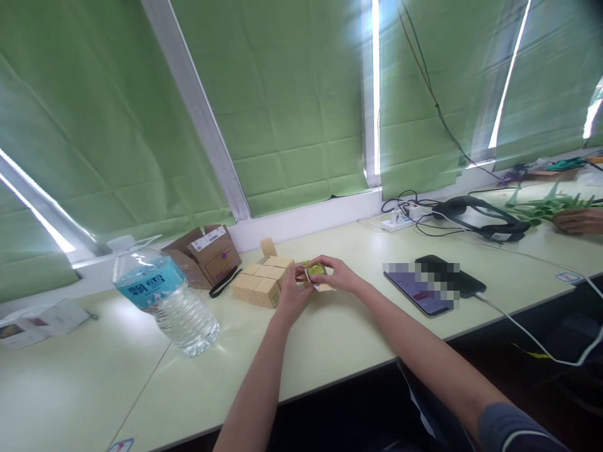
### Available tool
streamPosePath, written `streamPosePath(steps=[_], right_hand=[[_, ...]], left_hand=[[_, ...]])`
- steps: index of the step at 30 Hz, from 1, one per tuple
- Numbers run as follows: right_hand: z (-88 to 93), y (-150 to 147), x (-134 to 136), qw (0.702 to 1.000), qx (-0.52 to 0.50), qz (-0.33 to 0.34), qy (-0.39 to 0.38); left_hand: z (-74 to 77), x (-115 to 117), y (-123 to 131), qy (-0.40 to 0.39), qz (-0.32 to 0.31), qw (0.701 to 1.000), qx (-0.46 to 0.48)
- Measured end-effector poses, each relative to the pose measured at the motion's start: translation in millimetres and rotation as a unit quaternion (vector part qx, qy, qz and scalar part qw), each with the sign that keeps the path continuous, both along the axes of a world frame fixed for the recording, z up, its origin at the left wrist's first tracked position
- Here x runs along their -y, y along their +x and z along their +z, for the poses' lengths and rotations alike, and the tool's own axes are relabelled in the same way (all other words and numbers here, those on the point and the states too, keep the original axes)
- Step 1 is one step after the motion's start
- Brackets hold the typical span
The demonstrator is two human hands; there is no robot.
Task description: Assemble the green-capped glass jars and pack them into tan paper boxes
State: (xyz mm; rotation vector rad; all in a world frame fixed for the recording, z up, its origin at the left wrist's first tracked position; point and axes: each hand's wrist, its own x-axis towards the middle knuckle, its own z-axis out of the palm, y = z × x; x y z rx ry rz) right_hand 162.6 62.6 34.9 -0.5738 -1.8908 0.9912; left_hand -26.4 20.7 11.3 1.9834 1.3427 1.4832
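Observation:
Both my hands meet over the table, just right of a block of small tan boxes [261,280]. Between them is a small yellow-green round item [316,270] beside a small open carton, whose pale flap [326,287] sticks out below. My left hand [293,285] closes on the carton from the left; its fingertips are partly hidden. My right hand [333,271] grips the yellow-green item from above and the right, thumb and fingers around it. What exactly the item is cannot be made out. One tan box [268,247] stands upright behind the block.
A large water bottle [164,295] and an opened brown cardboard box [207,254] stand to the left. Two phones [419,292] lie to the right. Farther right are a black headset [480,216], a power strip [396,221], cables, green plastic parts [541,207] and another person's hand [579,221].

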Motion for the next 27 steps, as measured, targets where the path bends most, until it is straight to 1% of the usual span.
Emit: streamPosePath(steps=[4, 7, 11, 17, 23, 27], right_hand=[[-6.3, -4.9, -4.9, 0.997, -0.036, 0.024, -0.07], [-11.6, -7.1, -9.1, 0.994, -0.053, 0.022, -0.09], [-14.7, -7.7, -11.8, 0.995, -0.05, -0.002, -0.087], [-13.9, -7.7, -11.0, 0.998, -0.027, -0.03, -0.047], [-13.4, -7.1, -10.1, 0.998, -0.018, -0.034, -0.043], [-12.2, -7.1, -9.2, 0.998, -0.024, -0.024, -0.051]], left_hand=[[1.8, 1.0, 1.4, -0.009, -0.005, 1.0, -0.002], [2.6, 1.7, 1.8, -0.01, -0.004, 1.0, -0.009], [2.7, 1.9, 1.4, -0.008, -0.007, 1.0, -0.012], [2.5, 1.5, 1.1, 0.001, -0.014, 1.0, -0.016], [2.4, 1.4, 0.7, 0.003, -0.012, 1.0, -0.028], [1.5, 1.1, -0.2, -0.006, -0.014, 0.999, -0.031]])
